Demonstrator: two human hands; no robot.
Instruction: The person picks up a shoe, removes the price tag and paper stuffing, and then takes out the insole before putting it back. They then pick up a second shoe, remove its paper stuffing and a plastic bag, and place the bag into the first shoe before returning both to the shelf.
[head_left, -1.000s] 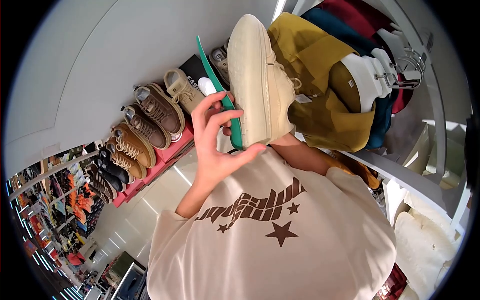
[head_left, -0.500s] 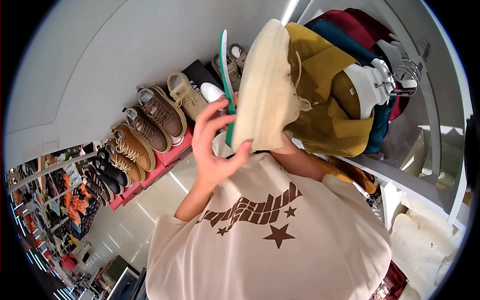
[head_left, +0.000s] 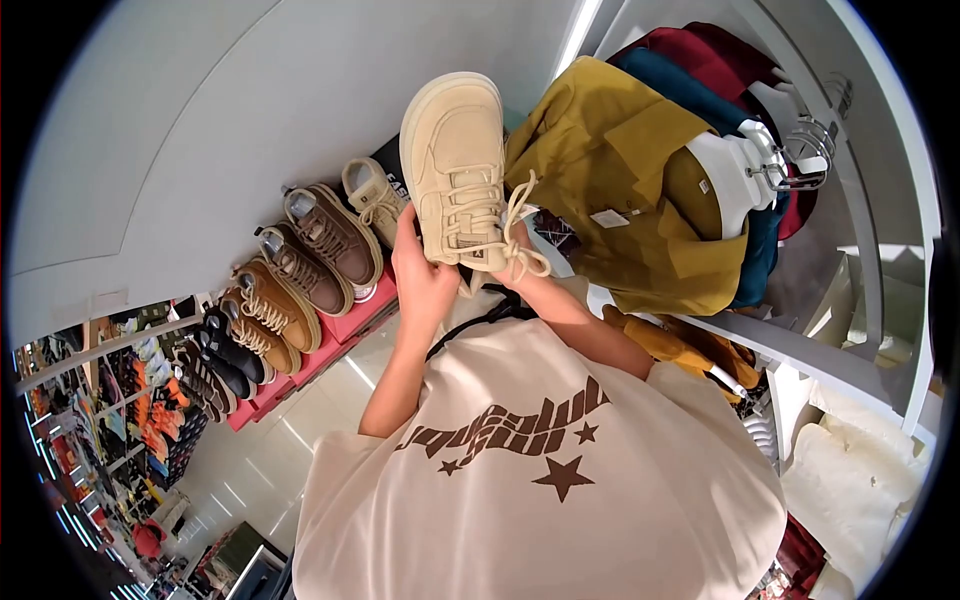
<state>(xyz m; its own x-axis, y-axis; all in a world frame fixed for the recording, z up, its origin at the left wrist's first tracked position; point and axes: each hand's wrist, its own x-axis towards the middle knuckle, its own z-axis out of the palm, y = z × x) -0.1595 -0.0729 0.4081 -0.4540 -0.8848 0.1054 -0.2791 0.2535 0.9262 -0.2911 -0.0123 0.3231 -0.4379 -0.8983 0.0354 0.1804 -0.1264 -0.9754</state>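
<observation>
A beige lace-up shoe [head_left: 460,165] is held up in front of me, its toe pointing up and its laced upper facing me. My left hand [head_left: 424,282] grips the heel end from the left, with the thumb near the collar. From the right, my right hand [head_left: 515,258] holds the heel end, its fingers partly hidden by the shoe and the loose lace bow. The green-edged insole is out of sight.
Brown, tan and black shoes [head_left: 328,235] line a red shelf [head_left: 345,337] on the left. Olive, teal and dark red garments [head_left: 620,170] hang from a white rack [head_left: 835,370] on the right. Crowded store displays [head_left: 110,420] stand at the lower left.
The shoe has turned from its side and sole edge to its laced upper and moved left. The insole that was beside my left fingers no longer shows. My right hand has come into view.
</observation>
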